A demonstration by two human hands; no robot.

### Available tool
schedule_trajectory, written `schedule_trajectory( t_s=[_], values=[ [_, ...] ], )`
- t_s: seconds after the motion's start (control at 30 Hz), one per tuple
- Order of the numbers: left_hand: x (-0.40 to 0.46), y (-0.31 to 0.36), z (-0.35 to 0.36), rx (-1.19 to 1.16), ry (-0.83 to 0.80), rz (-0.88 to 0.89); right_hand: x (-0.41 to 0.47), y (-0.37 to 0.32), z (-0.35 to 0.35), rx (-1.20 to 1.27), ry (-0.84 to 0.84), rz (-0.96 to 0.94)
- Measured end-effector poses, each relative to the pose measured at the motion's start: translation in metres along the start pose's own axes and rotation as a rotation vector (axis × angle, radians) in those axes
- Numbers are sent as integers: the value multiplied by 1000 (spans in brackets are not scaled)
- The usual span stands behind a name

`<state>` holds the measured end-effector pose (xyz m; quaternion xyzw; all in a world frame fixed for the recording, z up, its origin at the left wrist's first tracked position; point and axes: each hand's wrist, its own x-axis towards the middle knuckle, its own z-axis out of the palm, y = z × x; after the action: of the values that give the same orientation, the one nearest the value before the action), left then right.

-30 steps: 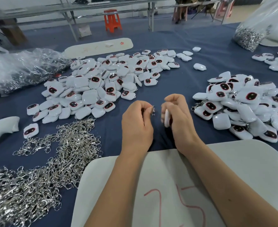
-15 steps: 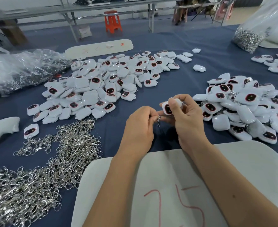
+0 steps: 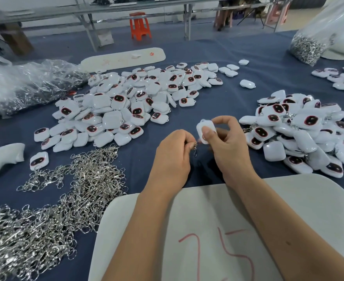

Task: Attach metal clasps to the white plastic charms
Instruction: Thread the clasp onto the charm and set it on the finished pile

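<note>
Touching charm (image 3: 204, 126), left grip's clasp (image 3: 196, 146).

Most of the clasp (image 3: 196, 147) is buried in the left hand (image 3: 172, 157), only a scrap of chain showing. The right thumb covers part of the charm (image 3: 205, 128). The clasp heap (image 3: 31, 230) runs off the left edge.

Both forearms reach forward. The left hand (image 3: 172, 157) has its fingers curled in a pinch, just beside the right hand (image 3: 227, 145), whose fingers are also curled.
</note>
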<state>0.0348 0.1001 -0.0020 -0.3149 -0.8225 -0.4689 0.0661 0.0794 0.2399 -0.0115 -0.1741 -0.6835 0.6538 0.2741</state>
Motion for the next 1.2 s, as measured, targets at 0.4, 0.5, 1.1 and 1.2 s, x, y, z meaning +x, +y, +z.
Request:
schedule_trajectory(
  t_s=[0.4, 0.5, 1.1, 1.2],
  values=[
    [-2, 3, 3, 97, -65, 46, 0, -4, 0, -143, 14, -76],
    [-2, 2, 3, 105, -73, 29, 1, -1, -1, -196, 5, -83],
    [0, 7, 10, 192, -38, -107, -4, -3, 1, -329, -24, -149],
    [1, 4, 9, 42, 45, 6, -3, -6, -1, -161, 6, -70]
  ],
)
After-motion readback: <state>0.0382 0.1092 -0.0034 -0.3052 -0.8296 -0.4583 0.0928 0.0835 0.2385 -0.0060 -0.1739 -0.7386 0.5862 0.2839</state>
